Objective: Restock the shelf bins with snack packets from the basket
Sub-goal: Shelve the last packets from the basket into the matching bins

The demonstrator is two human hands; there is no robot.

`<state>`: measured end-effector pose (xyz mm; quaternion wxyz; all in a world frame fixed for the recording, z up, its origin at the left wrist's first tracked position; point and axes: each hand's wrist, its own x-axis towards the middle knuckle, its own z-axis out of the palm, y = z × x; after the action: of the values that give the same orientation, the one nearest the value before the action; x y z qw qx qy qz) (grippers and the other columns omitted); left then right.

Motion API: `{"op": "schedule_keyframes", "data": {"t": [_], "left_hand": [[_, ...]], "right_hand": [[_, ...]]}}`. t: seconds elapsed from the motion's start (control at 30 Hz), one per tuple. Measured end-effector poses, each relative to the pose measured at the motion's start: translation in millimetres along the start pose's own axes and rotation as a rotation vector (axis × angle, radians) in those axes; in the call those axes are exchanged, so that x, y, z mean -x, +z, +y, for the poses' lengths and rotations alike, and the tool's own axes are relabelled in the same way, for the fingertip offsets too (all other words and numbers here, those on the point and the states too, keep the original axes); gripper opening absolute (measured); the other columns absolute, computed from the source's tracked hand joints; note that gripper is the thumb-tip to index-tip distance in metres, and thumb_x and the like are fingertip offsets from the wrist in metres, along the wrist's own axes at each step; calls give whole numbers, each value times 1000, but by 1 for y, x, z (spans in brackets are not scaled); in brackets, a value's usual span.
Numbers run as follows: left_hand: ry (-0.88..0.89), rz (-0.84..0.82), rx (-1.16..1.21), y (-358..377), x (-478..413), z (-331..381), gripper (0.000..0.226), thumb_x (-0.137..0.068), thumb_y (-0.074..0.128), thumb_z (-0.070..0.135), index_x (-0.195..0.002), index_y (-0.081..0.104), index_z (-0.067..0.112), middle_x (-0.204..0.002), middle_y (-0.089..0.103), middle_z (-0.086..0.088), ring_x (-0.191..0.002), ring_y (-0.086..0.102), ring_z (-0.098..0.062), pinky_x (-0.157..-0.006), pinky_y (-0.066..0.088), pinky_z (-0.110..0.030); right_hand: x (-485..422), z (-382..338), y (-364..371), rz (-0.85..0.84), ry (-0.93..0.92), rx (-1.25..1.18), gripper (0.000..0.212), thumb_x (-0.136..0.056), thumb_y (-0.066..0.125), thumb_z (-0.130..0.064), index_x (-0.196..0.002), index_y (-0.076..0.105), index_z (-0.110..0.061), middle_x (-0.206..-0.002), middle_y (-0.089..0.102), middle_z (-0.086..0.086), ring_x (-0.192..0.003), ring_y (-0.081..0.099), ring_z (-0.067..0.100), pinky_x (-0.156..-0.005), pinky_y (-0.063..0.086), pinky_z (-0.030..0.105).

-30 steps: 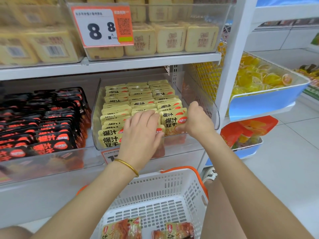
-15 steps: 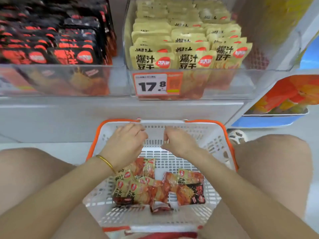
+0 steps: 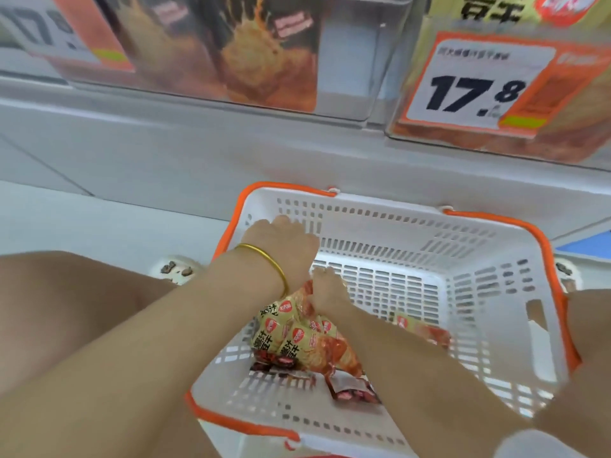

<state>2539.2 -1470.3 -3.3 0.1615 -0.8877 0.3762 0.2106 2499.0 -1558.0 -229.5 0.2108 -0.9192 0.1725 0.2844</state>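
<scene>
1. The snack packets (image 3: 297, 342) are seen piled toward the left edge of the basket (image 3: 380, 219).
2. The top of the pile is gripped by the right hand (image 3: 327, 289), fingers curled.
3. The left hand (image 3: 284, 249) is held just above; its grip cannot be told, the fingers being hidden.

Both forearms extended forward and down, left hand (image 3: 284, 247) back-up, just beside right hand (image 3: 325, 289), fingertips hidden.

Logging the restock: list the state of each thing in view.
basket: upright, handles folded down, partly filled.
snack packets: heaped in the basket's near left.
left hand: down in the basket; fingers hidden.
right hand: on the heap; grip unclear.
shelf bins: clear, packets inside.
price tag: on a bin front, reads 17.8.
</scene>
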Motion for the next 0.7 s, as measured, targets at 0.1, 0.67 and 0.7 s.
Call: {"op": "schedule_keyframes", "data": {"t": [0.1, 0.67, 0.7], "left_hand": [[-15, -14, 1, 0, -3, -3, 31, -97, 46, 26, -126, 44, 16, -124, 49, -6, -119, 41, -26, -96, 37, -38], [-11, 138, 1037, -77, 15, 35, 19, -84, 66, 11, -83, 49, 19, -86, 62, -3, -70, 59, -18, -72, 52, -40], [42, 189, 967, -93, 18, 42, 20, -84, 66, 13, -81, 48, 22, -83, 60, 0, -68, 57, -15, -69, 50, -37]], "right_hand": [[-2, 0, 3, -6, 5, 6, 9, -86, 60, -6, -92, 65, -10, -107, 61, 8, -90, 61, 22, -75, 55, 31], [203, 69, -224, 78, -130, -911, 15, -83, 67, 2, -91, 58, -6, -87, 62, 8, -69, 62, 11, -64, 55, 24], [211, 70, -238, 187, -170, -833, 24, -81, 70, -1, -101, 60, -8, -91, 63, 6, -74, 61, 11, -68, 53, 23]]}}
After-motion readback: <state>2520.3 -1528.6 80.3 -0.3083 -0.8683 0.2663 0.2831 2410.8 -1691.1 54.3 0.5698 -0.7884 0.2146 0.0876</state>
